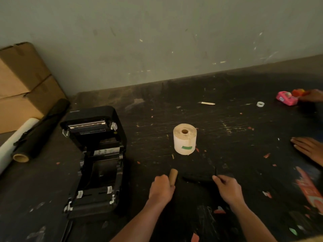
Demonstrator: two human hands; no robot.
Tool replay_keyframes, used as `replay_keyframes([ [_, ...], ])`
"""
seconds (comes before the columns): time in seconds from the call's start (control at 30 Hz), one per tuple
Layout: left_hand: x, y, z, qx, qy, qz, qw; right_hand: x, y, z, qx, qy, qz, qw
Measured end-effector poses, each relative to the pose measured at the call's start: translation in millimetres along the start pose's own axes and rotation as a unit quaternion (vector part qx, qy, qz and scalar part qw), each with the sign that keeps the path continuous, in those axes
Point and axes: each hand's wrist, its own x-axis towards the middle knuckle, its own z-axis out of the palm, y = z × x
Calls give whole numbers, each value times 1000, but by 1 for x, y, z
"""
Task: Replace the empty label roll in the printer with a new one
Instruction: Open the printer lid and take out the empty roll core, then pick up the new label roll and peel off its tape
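We judged the job about half done: the printer (95,159) lay open with its bay bare. Our left hand (161,189) gripped the one empty core (173,176), and our right hand (227,187) pinched one black spindle (197,179). One new label roll (185,138) stood upright on the table (227,130), untouched, still to be loaded.
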Motion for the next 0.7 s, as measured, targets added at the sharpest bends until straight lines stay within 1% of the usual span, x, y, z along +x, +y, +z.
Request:
replay_keyframes([
  [0.33,-8,-4,0,4,-14,1,1000,2,3,3,-40,4,-12,999],
  [0.43,-7,-3,-4,-3,-29,2,1000,3,3,1,-42,-7,0,999],
  [0.5,-5,-1,-9,-13,-35,0,999,7,0,-2,-56,12,-7,998],
  [0.6,6,8,-27,-44,-23,4,999,13,-20,-12,-65,85,-63,992],
  [0.63,12,13,-36,-69,-17,6,997,16,-33,-16,-71,94,-95,988],
  [0.7,25,25,-55,-140,-8,7,990,26,-65,-22,-106,86,-166,977],
])
